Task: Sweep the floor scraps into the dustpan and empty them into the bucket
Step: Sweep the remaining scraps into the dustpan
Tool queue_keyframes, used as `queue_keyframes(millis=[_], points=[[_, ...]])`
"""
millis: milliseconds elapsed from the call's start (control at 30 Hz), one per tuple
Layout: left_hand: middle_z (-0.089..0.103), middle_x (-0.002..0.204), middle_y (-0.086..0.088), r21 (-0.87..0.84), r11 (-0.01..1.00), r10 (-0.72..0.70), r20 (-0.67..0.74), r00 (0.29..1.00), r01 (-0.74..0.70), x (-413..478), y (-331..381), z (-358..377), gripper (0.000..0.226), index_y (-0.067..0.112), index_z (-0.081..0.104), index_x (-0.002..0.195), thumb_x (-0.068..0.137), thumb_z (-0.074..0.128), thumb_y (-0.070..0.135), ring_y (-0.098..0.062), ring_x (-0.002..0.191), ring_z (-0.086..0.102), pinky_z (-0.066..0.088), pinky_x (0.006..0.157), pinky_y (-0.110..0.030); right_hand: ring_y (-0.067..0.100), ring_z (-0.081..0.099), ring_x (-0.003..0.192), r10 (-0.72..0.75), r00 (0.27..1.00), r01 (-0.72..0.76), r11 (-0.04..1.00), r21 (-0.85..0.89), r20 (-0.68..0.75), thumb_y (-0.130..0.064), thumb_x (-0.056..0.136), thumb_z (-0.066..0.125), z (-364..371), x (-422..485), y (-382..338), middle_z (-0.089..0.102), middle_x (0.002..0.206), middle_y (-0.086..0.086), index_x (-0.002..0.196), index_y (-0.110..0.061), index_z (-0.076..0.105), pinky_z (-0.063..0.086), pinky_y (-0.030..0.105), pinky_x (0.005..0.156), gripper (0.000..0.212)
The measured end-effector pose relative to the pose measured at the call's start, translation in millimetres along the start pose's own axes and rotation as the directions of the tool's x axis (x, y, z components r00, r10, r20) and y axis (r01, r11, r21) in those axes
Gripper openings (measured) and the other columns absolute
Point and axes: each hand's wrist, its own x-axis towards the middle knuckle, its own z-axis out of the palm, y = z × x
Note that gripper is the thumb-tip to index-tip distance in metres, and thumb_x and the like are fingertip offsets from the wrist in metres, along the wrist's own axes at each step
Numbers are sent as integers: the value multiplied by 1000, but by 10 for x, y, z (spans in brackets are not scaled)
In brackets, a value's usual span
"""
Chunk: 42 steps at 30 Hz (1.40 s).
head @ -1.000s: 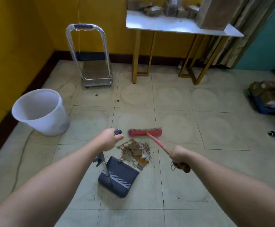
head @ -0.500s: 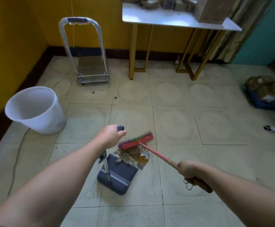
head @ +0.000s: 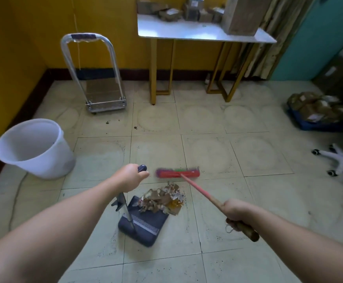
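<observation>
head | left hand (head: 128,178) fingers grip dustpan (head: 144,227) | right hand (head: 237,213) fingers grip broom (head: 177,173) | parcel labels (head: 172,11) unreadable

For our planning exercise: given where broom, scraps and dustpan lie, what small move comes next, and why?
Probably pull the broom head toward the dustpan: it sits just beyond the scrap pile, which mostly lies at the pan's mouth, not yet inside.

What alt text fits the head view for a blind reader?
A person's left hand holds the dustpan by its handle while the right hand holds a red broom, its head just beyond a scrap pile at the pan's mouth; a white bucket stands at left.
</observation>
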Motion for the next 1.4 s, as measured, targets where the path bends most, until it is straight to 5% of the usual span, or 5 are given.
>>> queue_keyframes(millis=[200,533,900,1167,1400], points=[[33,72,-5,52,994,88,64,994,-91,-1,29,64,36,14,35,74,97,46,39,-19,65,31,26,62,-33,12,40,46,4,1000,-4,1000,20,19,-1,95,20,366,-335,86,47,68,7,124,-16,34,36,19,37,36],[48,76,-7,70,993,95,-15,995,-94,59,-50,77,37,9,51,83,97,46,43,-21,66,43,33,63,-32,15,46,47,-7,996,18,991,-134,84,-11,99,30,344,-521,294,51,71,6,115,-4,52,44,25,42,29],[47,70,-3,108,991,84,-52,995,-78,1,-56,147,38,17,41,71,95,47,46,-18,60,41,31,55,-31,16,46,55,-65,994,93,908,-409,83,5,93,33,621,-366,-237,54,80,11,141,-8,34,44,27,54,50],[44,69,-3,70,995,75,-3,997,-74,-95,-110,195,37,15,44,73,95,47,45,-16,57,38,32,55,-29,14,45,49,-64,996,78,969,-232,67,-8,95,30,243,-687,402,52,76,5,112,-8,54,43,25,44,29],[36,64,-1,6,999,31,52,998,-32,-371,-205,297,38,14,39,71,96,49,40,-16,52,30,28,54,-30,15,47,50,-49,998,42,976,-212,-26,-5,96,28,257,-499,415,55,78,8,132,-9,43,44,28,48,39]])
